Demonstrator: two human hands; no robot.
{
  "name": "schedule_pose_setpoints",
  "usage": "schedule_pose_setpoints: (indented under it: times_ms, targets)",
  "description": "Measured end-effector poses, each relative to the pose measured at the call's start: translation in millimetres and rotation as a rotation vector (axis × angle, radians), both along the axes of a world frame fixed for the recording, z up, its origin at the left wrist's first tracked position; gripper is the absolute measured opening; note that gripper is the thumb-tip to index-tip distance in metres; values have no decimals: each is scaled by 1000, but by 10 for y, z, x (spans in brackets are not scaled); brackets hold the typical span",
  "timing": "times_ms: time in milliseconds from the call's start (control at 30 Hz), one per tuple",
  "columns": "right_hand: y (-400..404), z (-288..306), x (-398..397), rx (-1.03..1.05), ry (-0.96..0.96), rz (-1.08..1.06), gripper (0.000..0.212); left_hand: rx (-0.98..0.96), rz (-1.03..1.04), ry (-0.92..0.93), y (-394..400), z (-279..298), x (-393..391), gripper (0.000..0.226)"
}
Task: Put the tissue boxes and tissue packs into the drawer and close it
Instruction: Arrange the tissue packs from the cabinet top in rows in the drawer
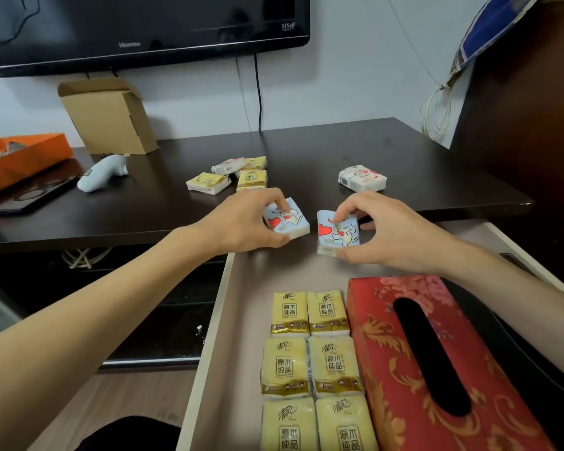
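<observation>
The drawer (215,320) stands pulled open below the dark table (339,151). Inside it lie several yellow tissue packs (310,366) in rows and a red floral tissue box (414,362) to their right. My left hand (245,222) grips a blue tissue pack with a red heart (290,222) at the table's front edge. My right hand (388,229) grips a second blue heart pack (337,232), tilted over the drawer's back end. On the table remain a cluster of yellow and white packs (232,175) and a white pack (362,178).
A cardboard box (108,115), an orange box (20,157) and a pale blue handheld device (103,172) sit at the table's left. A dark tray (30,196) lies in front of them. A TV (137,27) hangs above, and a dark cabinet (528,125) stands at the right.
</observation>
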State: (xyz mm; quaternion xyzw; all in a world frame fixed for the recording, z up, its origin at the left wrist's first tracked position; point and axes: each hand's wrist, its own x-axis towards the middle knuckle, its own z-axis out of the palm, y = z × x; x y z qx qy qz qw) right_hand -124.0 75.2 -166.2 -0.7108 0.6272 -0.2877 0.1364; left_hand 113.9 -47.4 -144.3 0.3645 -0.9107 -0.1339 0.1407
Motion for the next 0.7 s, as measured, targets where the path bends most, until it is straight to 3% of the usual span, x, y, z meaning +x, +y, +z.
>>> schedule_pose_setpoints:
  times_ms: [100,233,367,700]
  targets:
    - [112,-38,64,14,-6,31,43,146,-44,74,200,-97,252,53]
    - [162,-186,242,125,134,59,50,279,-89,35,496,-428,423,62]
    - [151,-302,369,290,257,69,58,249,-136,-42,578,-699,320,63]
    - [87,-308,447,468,336,15,88,178,-181,-84,490,-869,297,69]
